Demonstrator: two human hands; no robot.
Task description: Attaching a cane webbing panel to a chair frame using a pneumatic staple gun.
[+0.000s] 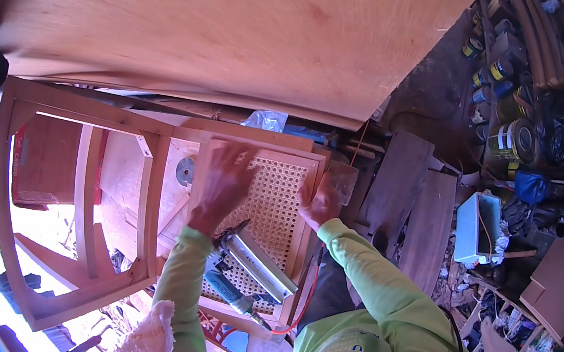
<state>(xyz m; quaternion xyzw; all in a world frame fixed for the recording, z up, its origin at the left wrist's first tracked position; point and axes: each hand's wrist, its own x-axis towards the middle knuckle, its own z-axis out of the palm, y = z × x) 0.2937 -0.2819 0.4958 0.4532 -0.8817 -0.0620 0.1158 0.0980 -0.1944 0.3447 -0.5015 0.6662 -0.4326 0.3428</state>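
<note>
An open wooden frame [86, 186] is at far left. Next, the left hand [223, 186], blurred, fingers loosely spread, is over the left side of a wood-framed cane panel [269, 192], where a teal-and-silver nailer [259, 266] lies. The right hand [320, 202] curls at the panel's right edge; whether it pinches, I cannot tell.

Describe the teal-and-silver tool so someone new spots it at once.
Below the large plywood sheet is a wooden frame filled with woven cane. The tool lies across the cane's lower half, beside the left forearm. Its long metal bar and red hose set it apart from the pale wood and cane.
</note>
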